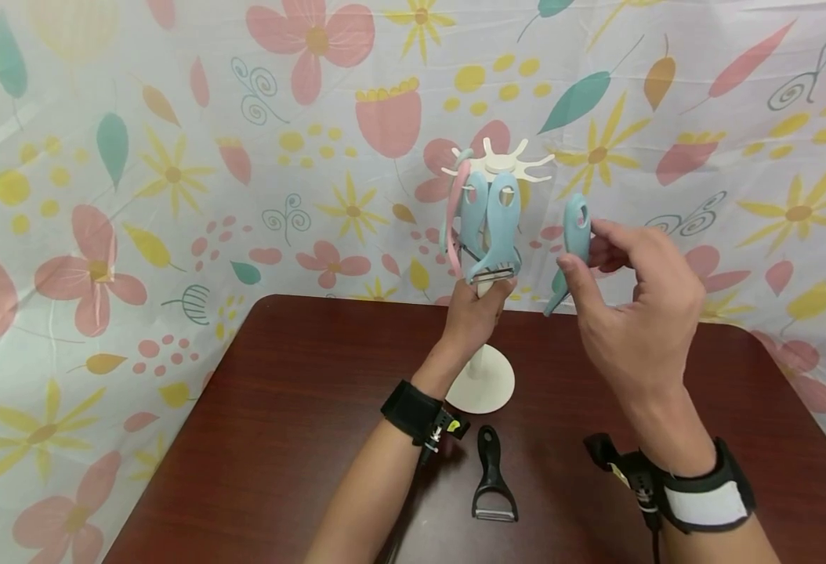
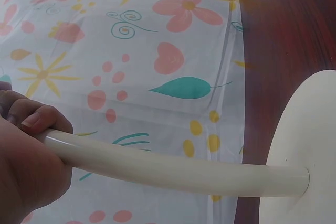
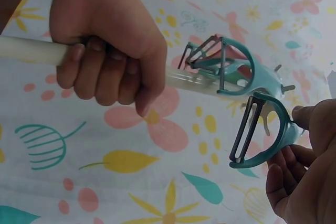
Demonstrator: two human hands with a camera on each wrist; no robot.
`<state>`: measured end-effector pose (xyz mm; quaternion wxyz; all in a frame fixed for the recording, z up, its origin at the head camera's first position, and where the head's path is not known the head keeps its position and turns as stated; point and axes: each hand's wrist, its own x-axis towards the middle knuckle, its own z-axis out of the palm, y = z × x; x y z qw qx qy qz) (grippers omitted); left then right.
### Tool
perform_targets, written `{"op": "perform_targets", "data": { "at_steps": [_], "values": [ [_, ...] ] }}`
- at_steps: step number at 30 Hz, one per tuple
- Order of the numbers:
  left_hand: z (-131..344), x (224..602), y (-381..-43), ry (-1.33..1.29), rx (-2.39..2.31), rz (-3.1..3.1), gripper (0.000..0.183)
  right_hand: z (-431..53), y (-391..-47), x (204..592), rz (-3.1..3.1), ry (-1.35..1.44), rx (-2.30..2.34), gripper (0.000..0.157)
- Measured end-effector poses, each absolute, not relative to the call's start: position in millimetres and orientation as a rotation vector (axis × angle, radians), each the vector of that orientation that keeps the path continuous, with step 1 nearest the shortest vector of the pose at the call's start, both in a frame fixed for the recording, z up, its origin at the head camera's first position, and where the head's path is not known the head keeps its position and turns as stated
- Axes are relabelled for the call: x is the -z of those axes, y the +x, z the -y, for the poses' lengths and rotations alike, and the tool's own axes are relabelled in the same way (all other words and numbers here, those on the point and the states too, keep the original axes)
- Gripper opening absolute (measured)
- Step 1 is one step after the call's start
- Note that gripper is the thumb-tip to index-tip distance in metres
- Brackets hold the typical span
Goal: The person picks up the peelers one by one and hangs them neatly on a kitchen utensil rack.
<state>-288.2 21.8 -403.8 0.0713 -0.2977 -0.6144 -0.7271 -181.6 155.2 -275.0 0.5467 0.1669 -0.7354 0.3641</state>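
Note:
My left hand (image 1: pixel 471 317) grips the pole of a white rotating-style stand below its hooked top (image 1: pixel 501 163); the left wrist view shows the curved pole (image 2: pixel 157 171) running down to the round base (image 2: pixel 304 140). Between thumb and fingers, my right hand (image 1: pixel 646 313) pinches a light blue peeler (image 1: pixel 577 231), held to the right of the hooks and apart from them. Its blade end (image 3: pixel 241 135) points toward the pole in the right wrist view. Light blue peelers (image 1: pixel 505 207) and a pink-handled utensil (image 1: pixel 458 207) hang from the hooks on the stand's left and front.
A black peeler (image 1: pixel 492 474) lies on the dark brown table (image 1: pixel 300 415) in front of the stand. Behind the table hangs a floral sheet (image 1: pixel 342 157). Black straps with small cameras (image 1: pixel 413 411) circle both wrists.

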Motion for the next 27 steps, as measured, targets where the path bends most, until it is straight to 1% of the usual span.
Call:
{"op": "perform_targets", "data": {
  "at_steps": [7, 13, 21, 27],
  "values": [
    [-22.3, 404.2, -288.7, -0.897, 2.2, 1.824, 0.05, -151.0, -187.3, 264.0, 1.726, 0.408, -0.892, 0.037],
    [-21.8, 402.0, -287.9, -0.88, 2.2, 1.856, 0.046, -138.3, -188.4, 252.5, 1.699, 0.43, -0.904, 0.036],
    [-14.6, 378.8, -269.1, -0.917, 2.187, 1.853, 0.044, -124.1, -183.9, 239.8, 1.73, 0.47, -0.881, 0.032],
    [-13.9, 376.5, -266.1, -0.898, 2.172, 1.885, 0.044, -121.2, -188.1, 239.7, 1.76, 0.5, -0.878, 0.031]
  ]
}}
